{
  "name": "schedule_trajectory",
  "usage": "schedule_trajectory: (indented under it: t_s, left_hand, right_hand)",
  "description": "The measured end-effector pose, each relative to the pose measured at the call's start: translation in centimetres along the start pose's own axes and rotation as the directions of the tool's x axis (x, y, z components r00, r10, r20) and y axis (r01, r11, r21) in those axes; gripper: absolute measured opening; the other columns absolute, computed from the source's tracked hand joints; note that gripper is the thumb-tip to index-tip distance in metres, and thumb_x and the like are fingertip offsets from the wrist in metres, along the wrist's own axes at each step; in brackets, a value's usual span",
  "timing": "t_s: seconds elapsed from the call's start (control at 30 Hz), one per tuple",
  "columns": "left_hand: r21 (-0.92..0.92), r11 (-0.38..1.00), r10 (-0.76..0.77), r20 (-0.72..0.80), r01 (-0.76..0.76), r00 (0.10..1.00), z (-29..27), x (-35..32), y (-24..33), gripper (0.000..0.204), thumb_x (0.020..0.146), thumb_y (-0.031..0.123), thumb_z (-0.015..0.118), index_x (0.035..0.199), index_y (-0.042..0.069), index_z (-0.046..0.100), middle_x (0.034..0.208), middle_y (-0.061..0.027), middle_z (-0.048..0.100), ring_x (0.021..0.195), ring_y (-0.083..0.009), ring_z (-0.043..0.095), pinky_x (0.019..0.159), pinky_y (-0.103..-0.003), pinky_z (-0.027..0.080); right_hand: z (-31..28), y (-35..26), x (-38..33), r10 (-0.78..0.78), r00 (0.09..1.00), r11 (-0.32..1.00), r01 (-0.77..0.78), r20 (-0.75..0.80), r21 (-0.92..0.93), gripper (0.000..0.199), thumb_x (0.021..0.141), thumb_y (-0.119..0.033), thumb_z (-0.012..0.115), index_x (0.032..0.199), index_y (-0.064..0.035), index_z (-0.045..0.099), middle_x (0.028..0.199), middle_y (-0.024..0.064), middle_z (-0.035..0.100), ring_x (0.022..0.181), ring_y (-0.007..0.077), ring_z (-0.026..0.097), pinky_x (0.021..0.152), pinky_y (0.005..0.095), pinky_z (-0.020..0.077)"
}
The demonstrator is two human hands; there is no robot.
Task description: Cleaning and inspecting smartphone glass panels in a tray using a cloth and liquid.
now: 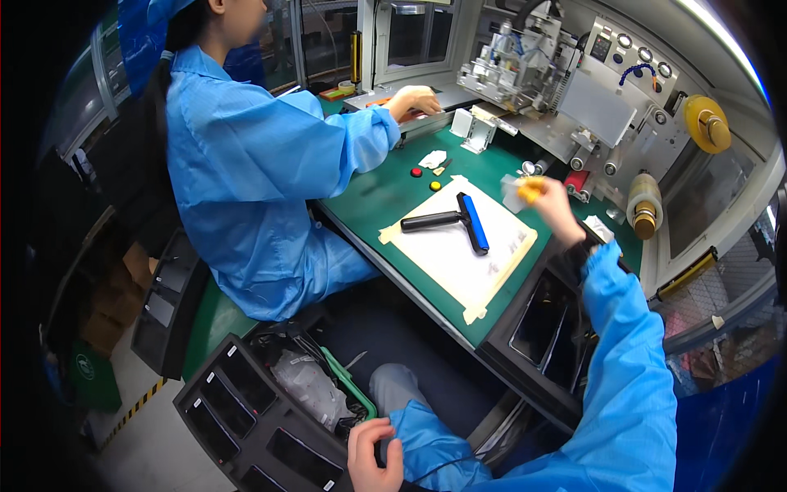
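My right hand (pixel 556 215) is raised over the right edge of the white sheet (pixel 434 258), its fingertips yellow and blurred by motion. A small clear piece of film (pixel 513 195) is pinched at those fingertips. Low in the view, my left hand (pixel 373 457) has bent fingers with the thumb apart and nothing visible in it. Beside it is a black foam tray (pixel 261 435) with several dark phone-like panels (pixel 303 457) in its slots. A roller with a blue head (pixel 472 223) and black handle lies on the sheet, which is taped to the green mat.
Another person in a blue smock (pixel 254 156) sits at the left, one hand (pixel 416 101) over the bench. A machine (pixel 525 70) stands at the back. Another black tray (pixel 496 348) with dark panels sits at the bench's right. Red and yellow buttons (pixel 435 186) are beyond the sheet.
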State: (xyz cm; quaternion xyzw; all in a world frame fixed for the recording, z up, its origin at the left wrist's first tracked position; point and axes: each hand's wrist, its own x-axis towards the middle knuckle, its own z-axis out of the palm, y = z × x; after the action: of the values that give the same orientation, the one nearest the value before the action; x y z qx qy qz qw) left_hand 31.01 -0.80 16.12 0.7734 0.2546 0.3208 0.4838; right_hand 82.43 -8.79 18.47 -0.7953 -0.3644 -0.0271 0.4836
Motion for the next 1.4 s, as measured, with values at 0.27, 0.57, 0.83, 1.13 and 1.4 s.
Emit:
schedule_trajectory:
  t_s: [0.27, 0.57, 0.83, 1.13, 1.4]
  left_hand:
    - [-0.007, 0.984, -0.180, -0.069, 0.180, 0.981, -2.3, -3.4, -0.2, 0.013, 0.091, 0.010, 0.056, 0.099, -0.001, 0.057, 0.106, -0.0141, 0.055, 0.094, -0.0243, 0.057, 0.081, -0.029, 0.047]
    - [0.135, 0.952, -0.267, -0.067, 0.273, 0.961, -3.2, -4.7, 0.0, 0.017, 0.087, 0.005, 0.057, 0.103, -0.001, 0.055, 0.105, -0.0138, 0.056, 0.090, -0.0239, 0.058, 0.078, -0.032, 0.049]
    - [0.026, 0.952, -0.300, -0.107, 0.304, 0.948, -3.1, -5.7, 0.0, 0.018, 0.087, 0.001, 0.056, 0.106, -0.001, 0.056, 0.107, -0.0138, 0.056, 0.091, -0.0236, 0.059, 0.079, -0.031, 0.049]
    - [0.046, 0.983, -0.171, -0.153, 0.180, 0.973, -4.7, -7.8, -0.6, 0.023, 0.088, -0.002, 0.054, 0.110, -0.001, 0.052, 0.100, -0.0138, 0.058, 0.083, -0.0223, 0.061, 0.078, -0.031, 0.049]
    - [-0.112, 0.980, -0.178, -0.154, 0.162, 0.972, -6.5, -11.1, -2.5, 0.018, 0.083, -0.002, 0.061, 0.101, -0.003, 0.058, 0.101, -0.0125, 0.057, 0.075, -0.0179, 0.060, 0.069, -0.028, 0.049]
  right_hand:
    - [-1.2, 9.2, 7.0, -0.065, 0.922, 0.833, -0.160, -0.381, -0.530, 0.019, 0.080, -0.016, 0.063, 0.096, -0.0111, 0.072, 0.088, 0.0161, 0.068, 0.082, 0.0315, 0.067, 0.072, 0.0393, 0.0509]
    - [1.9, 7.7, 5.5, -0.053, 0.984, 0.695, -0.085, -0.168, -0.714, 0.023, 0.080, -0.018, 0.061, 0.100, -0.0120, 0.071, 0.085, 0.0152, 0.068, 0.080, 0.0327, 0.065, 0.069, 0.0430, 0.0500]
    - [2.4, 8.2, 4.9, -0.082, 0.990, 0.627, -0.037, -0.113, -0.778, 0.021, 0.080, -0.018, 0.061, 0.098, -0.0134, 0.071, 0.087, 0.0150, 0.068, 0.082, 0.0327, 0.065, 0.071, 0.0430, 0.0509]
    - [1.8, 5.5, 4.8, -0.132, 0.980, 0.954, 0.085, -0.150, -0.289, 0.025, 0.086, -0.014, 0.060, 0.107, -0.0036, 0.068, 0.092, 0.0094, 0.070, 0.082, 0.0151, 0.064, 0.075, 0.0289, 0.0489]
    - [11.5, -16.9, -17.2, 0.179, 0.631, 0.859, -0.474, 0.755, 0.193, 0.018, 0.087, -0.007, 0.062, 0.102, 0.0007, 0.063, 0.092, 0.0048, 0.065, 0.087, 0.0140, 0.061, 0.080, 0.0269, 0.0473]
